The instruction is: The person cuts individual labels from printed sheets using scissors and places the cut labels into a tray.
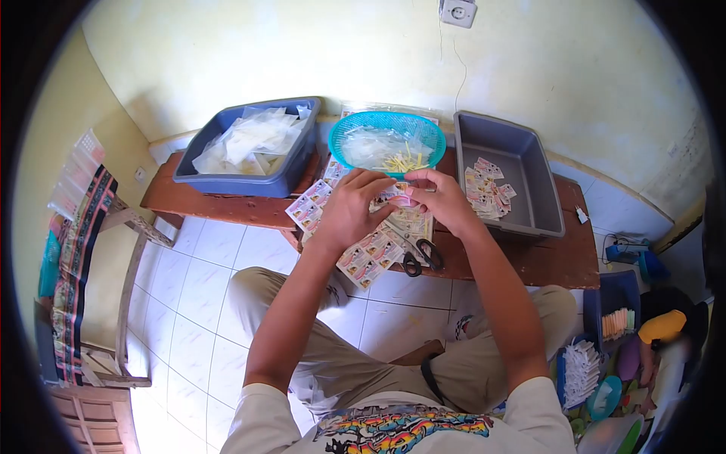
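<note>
Left hand [352, 206] and right hand [445, 200] hold, apparently, a label [398, 200]; scissors [413, 247] nearby.

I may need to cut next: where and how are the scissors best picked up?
Likely by the black handle loops, coming from the person's side of the bench. The scissors lie with both loops toward the person, spread apart and uncovered; the blades point away, toward the left hand, so that end looks worse.
</note>
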`<state>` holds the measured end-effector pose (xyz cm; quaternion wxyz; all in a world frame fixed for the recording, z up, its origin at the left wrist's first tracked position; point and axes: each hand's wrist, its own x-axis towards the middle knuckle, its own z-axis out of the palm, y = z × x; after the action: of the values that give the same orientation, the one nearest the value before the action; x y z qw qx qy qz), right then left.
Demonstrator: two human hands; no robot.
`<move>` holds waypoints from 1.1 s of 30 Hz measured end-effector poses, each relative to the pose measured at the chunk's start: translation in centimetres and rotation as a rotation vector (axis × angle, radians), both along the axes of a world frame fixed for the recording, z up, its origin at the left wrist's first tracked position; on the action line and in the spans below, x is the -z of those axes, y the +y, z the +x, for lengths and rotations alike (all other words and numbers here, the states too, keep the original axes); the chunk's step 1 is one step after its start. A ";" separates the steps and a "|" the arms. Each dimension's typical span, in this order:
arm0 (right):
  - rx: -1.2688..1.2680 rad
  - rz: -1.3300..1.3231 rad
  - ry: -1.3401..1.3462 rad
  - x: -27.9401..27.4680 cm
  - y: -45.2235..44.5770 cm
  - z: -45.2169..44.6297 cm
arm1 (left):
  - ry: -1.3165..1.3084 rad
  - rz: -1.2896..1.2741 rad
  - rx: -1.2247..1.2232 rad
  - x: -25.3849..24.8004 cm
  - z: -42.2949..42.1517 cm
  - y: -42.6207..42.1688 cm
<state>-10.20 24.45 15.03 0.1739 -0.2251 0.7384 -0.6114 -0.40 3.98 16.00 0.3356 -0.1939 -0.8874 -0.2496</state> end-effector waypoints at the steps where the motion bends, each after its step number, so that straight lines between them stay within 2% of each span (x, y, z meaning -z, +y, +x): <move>1: -0.003 -0.008 0.002 -0.2 -0.2 -0.2 | 0.002 -0.008 -0.003 -0.5 0.2 -0.3; 3: -0.084 -0.016 0.030 -0.6 -0.7 -1.0 | 0.003 -0.023 -0.037 -1.4 0.3 -1.1; 8: -0.048 0.017 0.043 -1.0 -1.2 -1.2 | -0.007 -0.004 -0.025 -1.2 -0.6 -1.2; 16: 0.035 -0.010 0.038 1.9 0.5 -2.0 | -0.095 0.063 0.075 2.5 -4.3 -0.2; 22: 0.116 0.016 -0.107 5.0 1.9 -1.5 | -0.147 0.120 0.160 5.6 -5.1 1.1; 33: 0.079 -0.096 -0.121 6.4 0.4 -1.8 | -0.120 0.166 0.051 6.2 -3.9 0.4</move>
<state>-11.96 24.89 8.63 0.1830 -0.1664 0.7048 -0.6649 -4.25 4.35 9.76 0.2902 -0.1725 -0.8770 -0.3420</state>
